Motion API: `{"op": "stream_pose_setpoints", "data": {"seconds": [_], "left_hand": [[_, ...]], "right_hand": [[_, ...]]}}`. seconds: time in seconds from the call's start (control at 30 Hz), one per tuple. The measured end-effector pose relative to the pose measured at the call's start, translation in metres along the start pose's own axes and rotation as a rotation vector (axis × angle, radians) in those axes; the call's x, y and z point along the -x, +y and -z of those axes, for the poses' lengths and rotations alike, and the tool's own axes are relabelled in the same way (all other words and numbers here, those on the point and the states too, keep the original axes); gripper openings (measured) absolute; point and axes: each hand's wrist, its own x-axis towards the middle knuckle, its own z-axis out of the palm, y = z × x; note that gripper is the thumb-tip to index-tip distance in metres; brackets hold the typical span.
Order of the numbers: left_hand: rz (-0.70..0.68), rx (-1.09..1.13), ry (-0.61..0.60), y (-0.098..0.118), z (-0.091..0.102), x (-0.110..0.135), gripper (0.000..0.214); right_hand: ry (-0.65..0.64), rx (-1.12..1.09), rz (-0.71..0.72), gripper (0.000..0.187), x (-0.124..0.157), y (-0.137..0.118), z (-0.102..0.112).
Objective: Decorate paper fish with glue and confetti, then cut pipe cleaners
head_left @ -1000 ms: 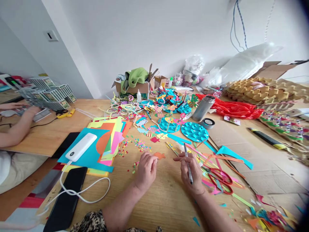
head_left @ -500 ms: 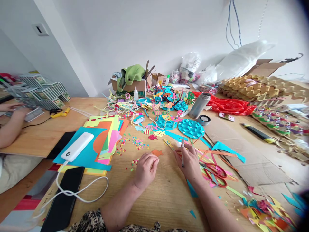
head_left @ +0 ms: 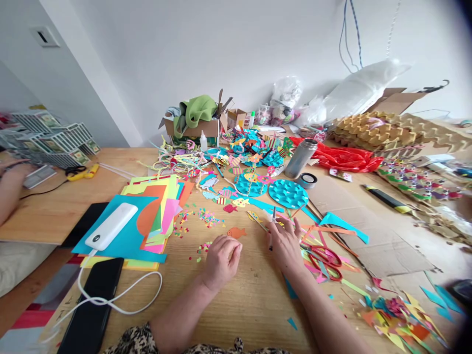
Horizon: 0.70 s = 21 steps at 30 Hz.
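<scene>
My left hand (head_left: pixel 221 260) rests on the wooden table, its fingers curled and pressed together; whatever may lie between them is hidden. Just beyond its fingertips is an orange paper fish (head_left: pixel 237 232). My right hand (head_left: pixel 286 247) holds a thin pen (head_left: pixel 274 214), which stands nearly upright between the fingers, its lower end near the tabletop. A small yellow paper fish (head_left: pixel 252 216) lies ahead of that hand. Red-handled scissors (head_left: pixel 335 256) lie to its right among paper strips. Farther off are more paper fish (head_left: pixel 241 202) and two blue paper discs (head_left: pixel 288 193).
To the left, coloured paper sheets (head_left: pixel 121 216) carry a white power bank (head_left: pixel 111 227), cabled near a black phone (head_left: pixel 90 305). A metal bottle (head_left: pixel 300 158), cardboard (head_left: pixel 379 241) and paper scraps (head_left: pixel 401 319) lie to the right. Another person's arm (head_left: pixel 13 191) is at far left.
The view has shifted slightly, moving most things left in the picture. My right hand's fingers have shifted around the pen, which leans a little differently. My left hand keeps its curled pose.
</scene>
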Motion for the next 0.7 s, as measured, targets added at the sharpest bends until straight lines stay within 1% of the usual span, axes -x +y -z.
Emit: {"op": "stream_pose_setpoints", "data": {"seconds": [0.1,0.23,0.33,0.43,0.57,0.63,0.7], "left_hand": [[0.006,0.005,-0.002,0.0,0.0,0.0,0.016],[0.017,0.016,-0.004,0.0,-0.001,0.001,0.016],[0.035,0.034,-0.005,0.0,-0.001,0.001,0.017],[0.067,0.064,-0.003,0.001,0.0,0.001,0.017],[0.157,0.13,0.034,0.002,0.001,0.0,0.014],[0.233,0.173,0.082,-0.001,0.001,-0.002,0.011],[0.332,0.228,0.139,-0.005,0.001,-0.006,0.014]], "right_hand": [[0.022,0.018,-0.014,0.032,-0.001,-0.001,-0.001],[0.08,-0.023,-0.054,0.029,-0.002,-0.002,0.001],[0.081,-0.063,-0.075,0.029,-0.002,-0.003,0.004],[0.074,-0.11,-0.049,0.027,-0.002,-0.004,0.006],[0.09,-0.129,0.006,0.024,-0.003,-0.005,0.007],[0.112,-0.134,0.026,0.02,-0.004,-0.007,0.009],[0.133,-0.157,0.049,0.016,-0.005,-0.01,0.012]]}}
